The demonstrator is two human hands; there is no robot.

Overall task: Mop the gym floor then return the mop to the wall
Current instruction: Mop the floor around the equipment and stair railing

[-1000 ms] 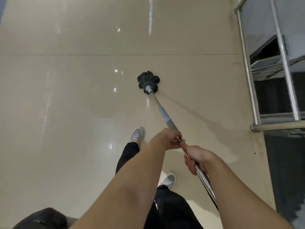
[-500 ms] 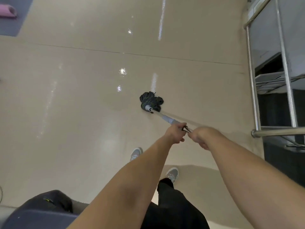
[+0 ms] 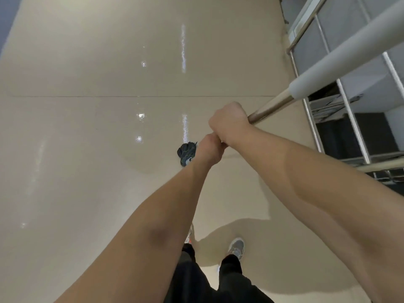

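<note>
Both fists are wrapped tight round the mop handle [image 3: 271, 107], the left hand [image 3: 208, 153] low and the right hand [image 3: 229, 123] just above it, touching. The dark mop head [image 3: 185, 153] sits on the glossy beige floor [image 3: 87, 149], just beyond the left hand, near the steel railing [image 3: 314, 127] on the right. Good mopping here likely means keeping the head flat and overlapping each pass. No readable writing anywhere.
</note>
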